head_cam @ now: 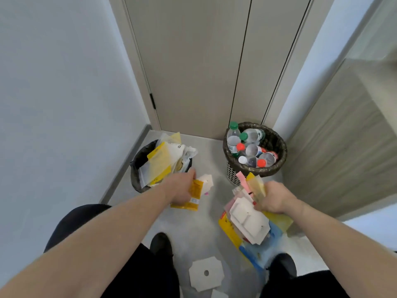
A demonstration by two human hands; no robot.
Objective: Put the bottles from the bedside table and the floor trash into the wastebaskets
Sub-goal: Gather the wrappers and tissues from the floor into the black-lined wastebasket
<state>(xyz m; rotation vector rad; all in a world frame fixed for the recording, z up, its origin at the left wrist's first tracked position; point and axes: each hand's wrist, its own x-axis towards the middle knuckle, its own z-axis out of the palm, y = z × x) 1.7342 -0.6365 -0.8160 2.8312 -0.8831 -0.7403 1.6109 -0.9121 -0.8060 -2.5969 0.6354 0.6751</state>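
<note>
My left hand point(181, 190) grips an orange-yellow wrapper point(194, 195) and a white paper piece point(206, 181), just right of the black-lined wastebasket point(139, 160), which is stuffed with yellow and white packaging point(163, 162). My right hand point(274, 200) holds a bundle of trash point(249, 216): white card pieces, pink and yellow strips, yellow and blue wrappers hanging below. The woven wastebasket point(279, 151) at the back right holds several plastic bottles point(250, 147) with green, red and white caps.
A white octagonal card with a hole point(206, 273) lies on the grey floor between my dark shoes point(161, 244). Closet doors point(204, 61) stand behind the baskets, a white wall to the left, a wood-grain cabinet point(343, 147) to the right.
</note>
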